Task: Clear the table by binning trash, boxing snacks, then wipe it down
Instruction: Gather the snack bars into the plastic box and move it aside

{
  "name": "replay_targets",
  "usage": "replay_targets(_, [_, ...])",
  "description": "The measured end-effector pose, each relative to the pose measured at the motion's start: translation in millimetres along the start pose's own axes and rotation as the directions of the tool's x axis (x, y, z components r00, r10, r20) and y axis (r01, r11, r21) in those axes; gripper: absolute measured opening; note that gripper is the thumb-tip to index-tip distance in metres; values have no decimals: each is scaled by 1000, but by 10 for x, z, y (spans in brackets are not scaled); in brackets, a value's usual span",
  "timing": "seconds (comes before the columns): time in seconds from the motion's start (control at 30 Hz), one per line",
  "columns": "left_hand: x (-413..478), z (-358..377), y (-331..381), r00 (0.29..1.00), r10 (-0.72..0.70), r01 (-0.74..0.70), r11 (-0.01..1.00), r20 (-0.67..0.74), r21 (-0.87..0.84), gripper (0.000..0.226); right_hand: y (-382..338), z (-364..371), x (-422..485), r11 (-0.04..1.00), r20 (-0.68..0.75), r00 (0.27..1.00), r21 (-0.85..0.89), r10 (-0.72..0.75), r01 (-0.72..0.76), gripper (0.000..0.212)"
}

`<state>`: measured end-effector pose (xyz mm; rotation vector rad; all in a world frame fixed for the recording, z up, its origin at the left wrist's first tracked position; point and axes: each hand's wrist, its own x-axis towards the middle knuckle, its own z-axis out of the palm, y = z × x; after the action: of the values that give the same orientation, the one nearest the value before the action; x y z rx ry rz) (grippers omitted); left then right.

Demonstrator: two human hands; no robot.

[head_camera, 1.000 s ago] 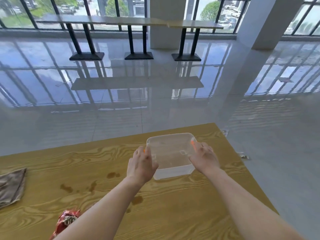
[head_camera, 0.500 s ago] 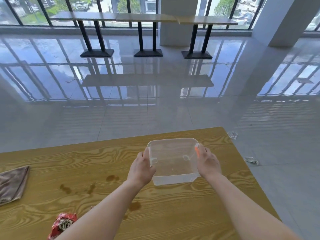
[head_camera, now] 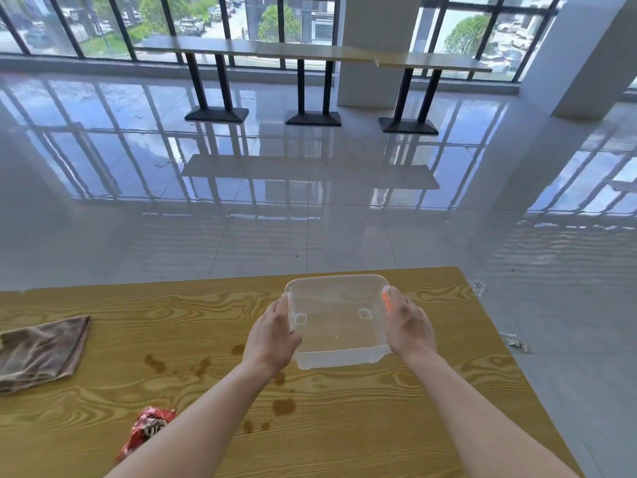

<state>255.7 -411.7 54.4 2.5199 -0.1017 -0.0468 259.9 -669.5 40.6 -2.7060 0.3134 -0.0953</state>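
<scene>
A clear plastic box (head_camera: 336,326) with an orange clip on its right side stands empty on the wooden table (head_camera: 431,426), near the far right corner. My left hand (head_camera: 272,338) grips its left wall and my right hand (head_camera: 408,327) grips its right wall. A crumpled red snack wrapper (head_camera: 146,431) lies near the table's front, partly hidden behind my left forearm. A brown cloth (head_camera: 41,350) lies flat at the left edge. Several brown liquid stains (head_camera: 282,405) mark the wood between the cloth and the box.
Two bits of crumpled litter (head_camera: 513,339) lie on the glossy tiled floor just right of the table. High bar tables (head_camera: 310,53) stand along the windows far back. A white pillar (head_camera: 586,53) rises at the right.
The box has shifted slightly toward me with both hands still on its sides. My view has tilted up a little, showing more of the windows.
</scene>
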Motion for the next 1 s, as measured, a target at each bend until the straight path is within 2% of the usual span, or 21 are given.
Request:
replay_targets(0.27, [-334,-529,-454,992,-35,35,999,-118,0,61,-740,72,-208,989,-15,990,39,-140,141,34])
replay_targets(0.5, [-746,-1018,-952,972,-120,123,992,-203,4,65,-1465,234,-455,957,8,960,75,-280,279,50])
replay_targets(0.77, [-1312,-1566,-1630,915,-225,242,970,-335,9,69,-2357,625,-714,898,9,900,66,-436,435,25])
replay_targets(1.0, [-1854,-1983,-2222,853,-309,348,937,-421,17,60,-3170,901,-1062,816,43,817,100,-576,570,43])
